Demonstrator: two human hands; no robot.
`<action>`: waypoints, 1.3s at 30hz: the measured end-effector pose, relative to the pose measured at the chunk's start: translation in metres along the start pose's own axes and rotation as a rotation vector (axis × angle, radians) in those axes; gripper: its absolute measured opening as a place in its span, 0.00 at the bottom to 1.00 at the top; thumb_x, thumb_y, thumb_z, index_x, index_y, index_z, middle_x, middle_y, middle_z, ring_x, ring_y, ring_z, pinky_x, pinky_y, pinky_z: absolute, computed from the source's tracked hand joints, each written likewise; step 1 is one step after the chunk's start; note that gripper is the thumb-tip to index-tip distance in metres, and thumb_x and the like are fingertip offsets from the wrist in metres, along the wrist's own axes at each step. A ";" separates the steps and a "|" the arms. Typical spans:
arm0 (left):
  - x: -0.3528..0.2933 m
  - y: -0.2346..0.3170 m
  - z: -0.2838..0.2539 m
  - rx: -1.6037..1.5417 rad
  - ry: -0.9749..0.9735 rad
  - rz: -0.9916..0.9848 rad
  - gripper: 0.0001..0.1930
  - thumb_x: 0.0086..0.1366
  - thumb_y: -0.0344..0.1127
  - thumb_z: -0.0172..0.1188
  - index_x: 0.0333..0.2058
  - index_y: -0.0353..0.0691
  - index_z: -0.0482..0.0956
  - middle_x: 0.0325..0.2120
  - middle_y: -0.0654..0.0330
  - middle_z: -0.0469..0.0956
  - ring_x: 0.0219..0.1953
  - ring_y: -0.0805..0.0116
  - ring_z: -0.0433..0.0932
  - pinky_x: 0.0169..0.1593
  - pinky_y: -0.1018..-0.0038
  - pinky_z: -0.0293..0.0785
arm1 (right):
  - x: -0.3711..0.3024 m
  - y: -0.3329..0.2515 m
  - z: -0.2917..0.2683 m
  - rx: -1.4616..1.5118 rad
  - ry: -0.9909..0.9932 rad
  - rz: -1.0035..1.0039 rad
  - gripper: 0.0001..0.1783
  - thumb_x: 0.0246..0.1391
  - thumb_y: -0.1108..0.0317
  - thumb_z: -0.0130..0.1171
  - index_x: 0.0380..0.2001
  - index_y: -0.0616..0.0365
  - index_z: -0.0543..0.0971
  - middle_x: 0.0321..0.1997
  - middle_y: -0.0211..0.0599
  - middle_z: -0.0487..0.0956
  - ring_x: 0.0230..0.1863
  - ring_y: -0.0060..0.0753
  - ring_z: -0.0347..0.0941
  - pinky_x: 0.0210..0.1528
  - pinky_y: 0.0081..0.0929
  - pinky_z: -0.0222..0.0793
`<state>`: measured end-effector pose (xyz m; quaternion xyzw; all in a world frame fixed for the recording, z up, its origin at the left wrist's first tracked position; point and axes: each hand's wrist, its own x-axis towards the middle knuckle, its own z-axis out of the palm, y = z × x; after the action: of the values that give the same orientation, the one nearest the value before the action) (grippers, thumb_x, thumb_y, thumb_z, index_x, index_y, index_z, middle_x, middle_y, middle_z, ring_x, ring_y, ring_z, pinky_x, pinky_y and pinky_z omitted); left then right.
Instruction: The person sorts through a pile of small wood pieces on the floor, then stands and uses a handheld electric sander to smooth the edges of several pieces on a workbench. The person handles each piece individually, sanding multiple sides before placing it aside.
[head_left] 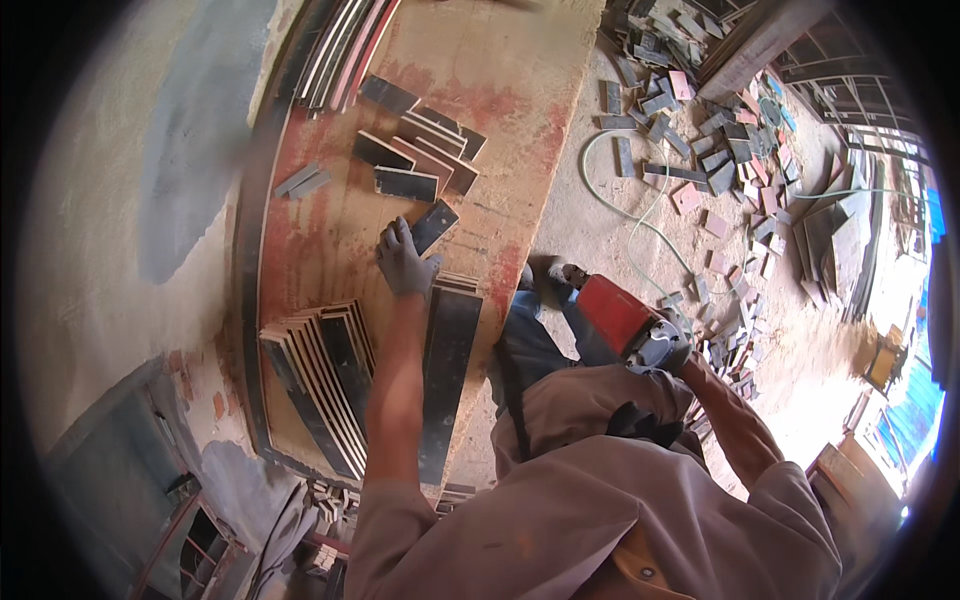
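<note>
My left hand, in a grey glove, is over the workbench. Its fingers and thumb close about the near end of a short dark board piece. Off the bench's right side, my right hand, also gloved, grips a red power tool by its rear part. The tool's exact kind is hard to make out. Just beyond the left hand lie several short board pieces, black-faced with pale edges, some overlapping. Beside my left forearm is a row of long boards and a long dark board stack.
The wooden workbench runs along a plastered wall. Long strips lie at its far left, near two small grey pieces. Offcuts litter the floor at right, where a pale green hose winds among them.
</note>
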<state>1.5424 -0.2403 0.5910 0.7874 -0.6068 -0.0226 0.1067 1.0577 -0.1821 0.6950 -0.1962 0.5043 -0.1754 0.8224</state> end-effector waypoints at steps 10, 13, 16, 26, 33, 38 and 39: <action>-0.014 0.014 -0.059 -1.029 -0.244 -0.650 0.28 0.54 0.42 0.75 0.50 0.33 0.77 0.44 0.54 0.81 0.47 0.57 0.81 0.52 0.60 0.77 | -0.015 0.008 -0.020 -0.298 0.009 -0.017 0.22 0.60 0.54 0.55 0.52 0.52 0.79 0.45 0.28 0.83 0.44 0.27 0.79 0.50 0.32 0.75; -0.064 0.030 -0.097 -2.025 -0.102 -0.920 0.19 0.63 0.25 0.63 0.54 0.32 0.76 0.50 0.52 0.80 0.52 0.57 0.81 0.55 0.64 0.80 | 0.000 0.005 -0.028 -1.078 -0.068 -0.179 0.21 0.57 0.53 0.58 0.50 0.50 0.80 0.44 0.28 0.84 0.44 0.28 0.80 0.51 0.33 0.75; -0.121 0.046 -0.097 -2.316 0.058 -1.041 0.20 0.65 0.21 0.59 0.56 0.33 0.76 0.55 0.49 0.79 0.57 0.54 0.78 0.63 0.60 0.77 | 0.016 0.000 -0.027 -1.634 -0.136 -0.315 0.19 0.55 0.52 0.61 0.47 0.48 0.82 0.43 0.28 0.84 0.44 0.28 0.80 0.51 0.34 0.74; -0.214 0.093 -0.065 -1.699 -0.484 -1.191 0.30 0.66 0.46 0.66 0.59 0.30 0.73 0.55 0.46 0.76 0.54 0.55 0.78 0.58 0.57 0.76 | 0.041 -0.015 -0.022 -1.250 -0.362 -0.230 0.18 0.65 0.55 0.49 0.53 0.49 0.74 0.51 0.32 0.81 0.55 0.33 0.75 0.63 0.35 0.67; -0.193 0.085 -0.100 -0.084 -0.053 -0.400 0.53 0.50 0.56 0.75 0.68 0.31 0.62 0.67 0.38 0.63 0.70 0.37 0.58 0.72 0.48 0.54 | 0.060 0.029 -0.067 0.160 -0.261 0.149 0.23 0.68 0.52 0.42 0.58 0.48 0.73 0.52 0.33 0.81 0.56 0.34 0.75 0.64 0.39 0.67; -0.194 0.062 -0.068 -0.358 -0.056 -0.380 0.48 0.52 0.49 0.75 0.66 0.30 0.64 0.66 0.36 0.64 0.70 0.36 0.57 0.73 0.49 0.53 | 0.064 0.032 -0.064 -0.326 -0.335 -0.088 0.25 0.64 0.49 0.44 0.59 0.46 0.74 0.56 0.33 0.80 0.59 0.36 0.74 0.68 0.38 0.62; -0.196 0.059 -0.064 -0.402 -0.036 -0.381 0.47 0.53 0.48 0.75 0.66 0.29 0.64 0.66 0.37 0.64 0.70 0.36 0.58 0.73 0.49 0.52 | 0.066 0.031 -0.065 -0.424 -0.348 -0.134 0.26 0.63 0.48 0.44 0.59 0.45 0.74 0.57 0.33 0.80 0.59 0.37 0.73 0.69 0.38 0.61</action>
<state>1.4449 -0.0574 0.6467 0.8499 -0.4328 -0.1759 0.2438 1.0305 -0.1968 0.6020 -0.4242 0.3668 -0.0837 0.8237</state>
